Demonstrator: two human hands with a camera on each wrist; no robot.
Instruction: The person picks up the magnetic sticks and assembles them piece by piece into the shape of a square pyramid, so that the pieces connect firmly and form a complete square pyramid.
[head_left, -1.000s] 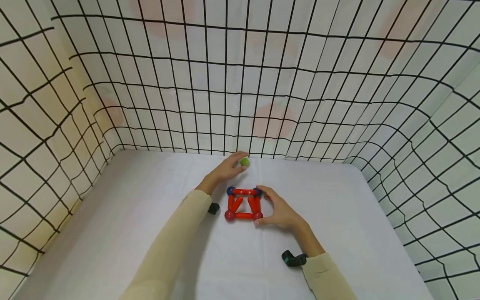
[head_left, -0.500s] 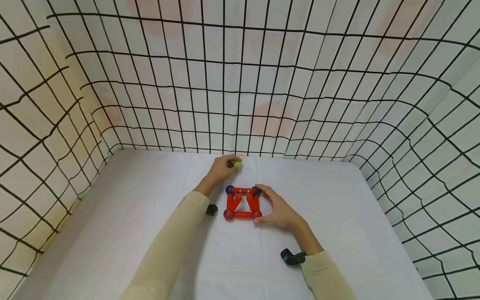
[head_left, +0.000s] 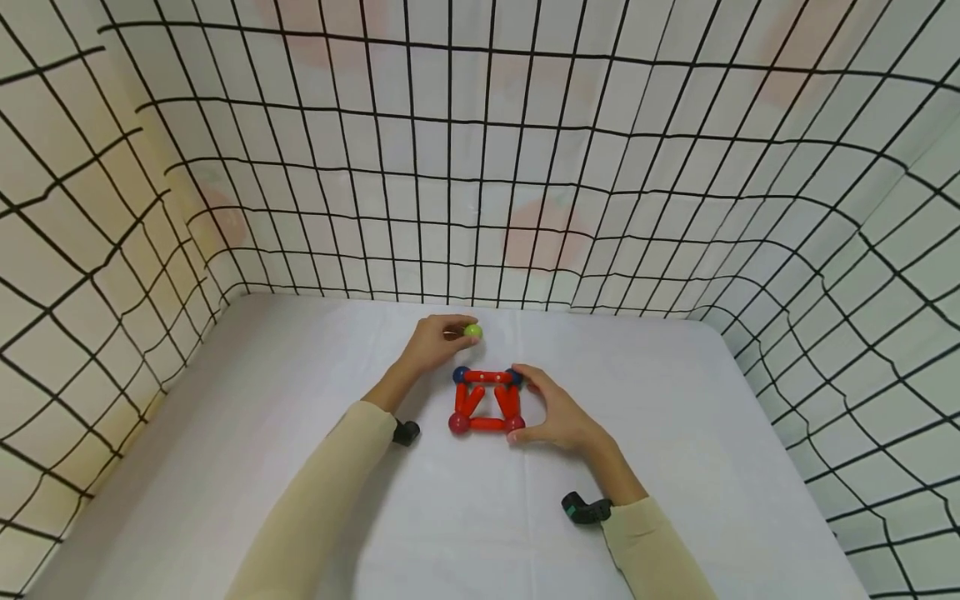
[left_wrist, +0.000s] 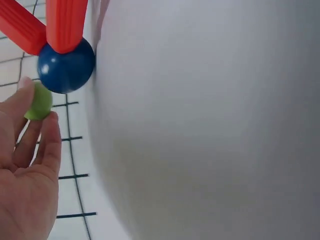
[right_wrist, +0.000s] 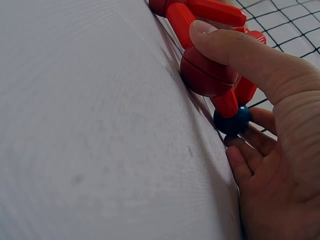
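Head view: high, looking forward and down onto the red rod frame [head_left: 486, 400]. Wrist views: table-level, close beside that frame [right_wrist: 210, 75], sharing its blue balls [left_wrist: 66, 69].

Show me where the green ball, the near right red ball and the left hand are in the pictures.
green ball [head_left: 472, 331], head view, middle of the ball.
near right red ball [right_wrist: 207, 72], right wrist view, its rounded front.
left hand [head_left: 431, 343], head view, back of the hand.

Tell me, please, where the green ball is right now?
In the head view, the green ball is pinched in the left hand, just beyond the red rod frame.
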